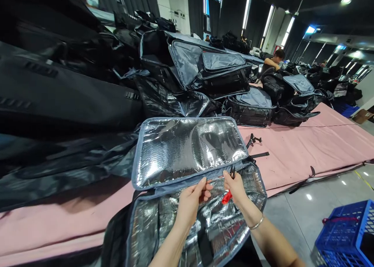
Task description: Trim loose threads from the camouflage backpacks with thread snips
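An insulated bag [189, 142] lies open before me, its lid folded back, with silver foil lining and blue-grey edging. My left hand [193, 198] is closed in a pinch over the seam between lid and body; what its fingertips hold is too small to make out. Close beside it, my right hand [235, 187] is closed around small thread snips [226, 197], whose dark tips point up past the thumb and whose red handle sticks out below. The right thumb and forefinger are also pinched near the seam. A black strap [204, 236] lies inside the bag.
Black bags are heaped at the left [64, 87], and several open bags with grey linings stand behind [222, 76]. Loose straps [260, 155] lie on the pink table cover [292, 142]. A blue crate [339, 236] stands on the floor at right. Another person [271, 62] works farther back.
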The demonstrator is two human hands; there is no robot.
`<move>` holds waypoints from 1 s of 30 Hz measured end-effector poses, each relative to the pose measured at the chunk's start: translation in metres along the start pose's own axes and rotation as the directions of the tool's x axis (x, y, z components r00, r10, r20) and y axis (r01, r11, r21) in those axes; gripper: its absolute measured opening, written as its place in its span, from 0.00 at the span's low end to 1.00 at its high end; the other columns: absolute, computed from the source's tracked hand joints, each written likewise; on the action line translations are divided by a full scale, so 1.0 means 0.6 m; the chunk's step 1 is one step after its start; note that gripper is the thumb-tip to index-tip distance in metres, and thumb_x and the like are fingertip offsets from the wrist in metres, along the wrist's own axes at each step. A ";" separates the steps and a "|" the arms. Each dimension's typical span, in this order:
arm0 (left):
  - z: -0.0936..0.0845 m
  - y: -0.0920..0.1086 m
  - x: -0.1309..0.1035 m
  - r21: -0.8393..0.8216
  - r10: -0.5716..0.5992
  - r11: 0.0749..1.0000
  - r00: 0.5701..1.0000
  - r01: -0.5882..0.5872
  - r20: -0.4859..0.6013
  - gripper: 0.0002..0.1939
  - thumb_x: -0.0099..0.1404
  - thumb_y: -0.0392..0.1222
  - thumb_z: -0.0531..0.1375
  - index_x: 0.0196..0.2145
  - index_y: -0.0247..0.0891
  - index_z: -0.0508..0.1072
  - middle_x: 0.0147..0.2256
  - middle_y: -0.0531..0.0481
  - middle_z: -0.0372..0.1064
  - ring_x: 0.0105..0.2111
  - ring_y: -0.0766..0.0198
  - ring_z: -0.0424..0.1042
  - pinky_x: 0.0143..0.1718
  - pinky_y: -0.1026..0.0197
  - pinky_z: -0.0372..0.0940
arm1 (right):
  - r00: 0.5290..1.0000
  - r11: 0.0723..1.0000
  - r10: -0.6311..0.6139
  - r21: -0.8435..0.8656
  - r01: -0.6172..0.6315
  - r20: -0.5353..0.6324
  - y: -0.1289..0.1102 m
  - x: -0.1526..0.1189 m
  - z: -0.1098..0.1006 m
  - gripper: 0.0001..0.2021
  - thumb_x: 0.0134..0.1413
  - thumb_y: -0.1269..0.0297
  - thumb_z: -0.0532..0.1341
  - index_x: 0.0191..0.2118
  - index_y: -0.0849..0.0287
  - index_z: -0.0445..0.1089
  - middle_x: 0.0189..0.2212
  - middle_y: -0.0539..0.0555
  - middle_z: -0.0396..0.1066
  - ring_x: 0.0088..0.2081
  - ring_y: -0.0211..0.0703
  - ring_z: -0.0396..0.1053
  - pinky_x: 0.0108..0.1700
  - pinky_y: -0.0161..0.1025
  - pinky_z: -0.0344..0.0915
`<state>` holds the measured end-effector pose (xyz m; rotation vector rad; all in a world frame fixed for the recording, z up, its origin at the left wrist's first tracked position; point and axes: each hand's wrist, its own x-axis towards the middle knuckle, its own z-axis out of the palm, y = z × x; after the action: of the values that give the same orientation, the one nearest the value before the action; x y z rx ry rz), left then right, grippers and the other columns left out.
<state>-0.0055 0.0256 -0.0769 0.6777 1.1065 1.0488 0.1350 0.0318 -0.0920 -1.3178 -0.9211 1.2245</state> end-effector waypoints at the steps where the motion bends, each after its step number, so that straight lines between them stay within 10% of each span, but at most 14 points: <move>1: 0.002 -0.002 0.002 -0.007 0.028 1.000 1.000 -0.028 -0.013 0.25 0.44 0.57 0.66 0.29 0.28 0.75 0.22 0.47 0.69 0.18 0.70 0.62 0.19 0.67 0.56 | 1.000 0.999 -0.013 -0.032 0.013 -0.006 -0.002 -0.002 -0.003 0.20 0.43 0.43 0.58 0.23 0.58 0.59 0.13 0.40 0.43 0.16 0.31 0.43 0.19 0.32 0.45; 8: -0.004 -0.021 0.014 0.048 0.141 0.989 0.990 -0.140 -0.027 0.25 0.45 0.59 0.65 0.28 0.30 0.75 0.22 0.48 0.69 0.18 0.68 0.62 0.19 0.65 0.57 | 0.971 0.823 -0.234 -0.520 0.228 0.055 -0.028 -0.062 -0.020 0.14 0.54 0.64 0.56 0.47 0.58 0.61 0.39 0.54 0.68 0.40 0.44 0.66 0.44 0.41 0.61; 15: -0.006 -0.028 0.017 0.044 0.174 0.984 0.984 -0.172 -0.029 0.23 0.47 0.58 0.64 0.26 0.31 0.74 0.21 0.50 0.68 0.17 0.69 0.62 0.19 0.66 0.57 | 0.930 0.567 -0.331 -0.754 0.331 0.159 -0.045 -0.072 -0.012 0.12 0.56 0.64 0.56 0.46 0.57 0.66 0.36 0.55 0.70 0.38 0.46 0.69 0.43 0.42 0.64; 30: -0.001 -0.025 0.014 0.030 0.164 0.986 0.985 -0.163 -0.046 0.25 0.45 0.58 0.65 0.29 0.30 0.75 0.21 0.49 0.68 0.17 0.70 0.61 0.18 0.66 0.56 | 0.921 0.558 -0.387 -0.786 0.266 0.037 -0.030 -0.061 -0.033 0.09 0.57 0.63 0.53 0.42 0.58 0.64 0.33 0.53 0.70 0.35 0.45 0.69 0.37 0.38 0.63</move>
<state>-0.0006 0.0274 -0.0931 0.7782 1.1224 1.1976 0.1498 -0.0052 -0.0704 -1.7599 -1.6224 0.3820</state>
